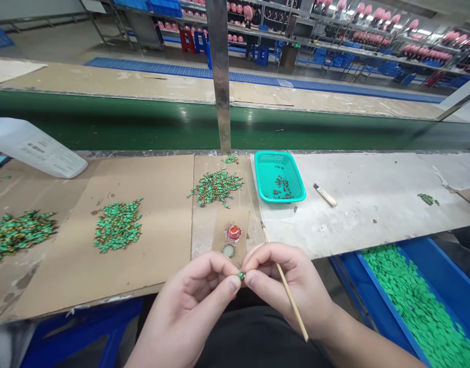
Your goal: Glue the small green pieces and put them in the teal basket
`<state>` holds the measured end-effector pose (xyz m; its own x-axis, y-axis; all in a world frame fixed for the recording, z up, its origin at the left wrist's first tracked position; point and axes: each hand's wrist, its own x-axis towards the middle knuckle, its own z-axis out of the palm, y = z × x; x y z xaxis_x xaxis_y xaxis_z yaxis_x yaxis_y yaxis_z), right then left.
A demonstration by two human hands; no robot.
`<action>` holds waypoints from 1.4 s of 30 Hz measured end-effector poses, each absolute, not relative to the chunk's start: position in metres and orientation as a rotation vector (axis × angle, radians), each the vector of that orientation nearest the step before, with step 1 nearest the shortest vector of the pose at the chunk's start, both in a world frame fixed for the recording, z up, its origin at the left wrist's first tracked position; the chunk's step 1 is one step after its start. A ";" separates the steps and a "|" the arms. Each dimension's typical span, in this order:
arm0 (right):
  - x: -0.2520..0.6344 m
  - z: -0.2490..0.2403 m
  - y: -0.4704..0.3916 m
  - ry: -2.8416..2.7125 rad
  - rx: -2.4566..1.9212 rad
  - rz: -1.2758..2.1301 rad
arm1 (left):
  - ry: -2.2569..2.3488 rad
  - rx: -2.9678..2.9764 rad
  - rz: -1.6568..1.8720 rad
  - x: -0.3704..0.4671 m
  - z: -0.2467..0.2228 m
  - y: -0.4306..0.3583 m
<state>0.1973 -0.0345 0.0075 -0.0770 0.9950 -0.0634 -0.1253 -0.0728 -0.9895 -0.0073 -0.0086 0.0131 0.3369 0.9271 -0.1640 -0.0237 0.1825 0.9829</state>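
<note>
While the fingers of our left hand [198,301] and right hand [292,286] pinch 1 tiny green piece [241,275] between them, the right ones also hold a thin brush [285,283]. The piece looks light and hard and might slip, so we should grip its ends softly. Just beyond our fingers sits a round red thing [233,233].

The left hand [196,299] is pinching toward two o'clock; the right hand [298,276] is pinching toward ten, its forearm [367,335] slanting toward four.
</note>
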 end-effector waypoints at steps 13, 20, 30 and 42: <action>0.197 0.007 -0.033 -1.135 -1.119 1.355 | 1.016 1.238 0.833 -0.004 0.016 -0.003; 0.197 0.004 -0.032 -1.131 -1.113 1.371 | 1.026 1.257 0.831 -0.005 0.016 -0.005; 0.224 -0.003 -0.023 -1.207 -1.271 1.043 | 1.473 1.818 0.854 0.006 -0.021 0.108; 0.262 -0.059 -0.033 -1.123 -1.196 1.102 | 1.916 2.130 0.445 -0.019 -0.037 0.167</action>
<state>0.2620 -0.0328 -0.0594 0.1161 0.9919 0.0520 -0.0329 0.0562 -0.9979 -0.0187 0.1669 -0.0371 0.0933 0.9936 0.0637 0.9200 -0.1105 0.3760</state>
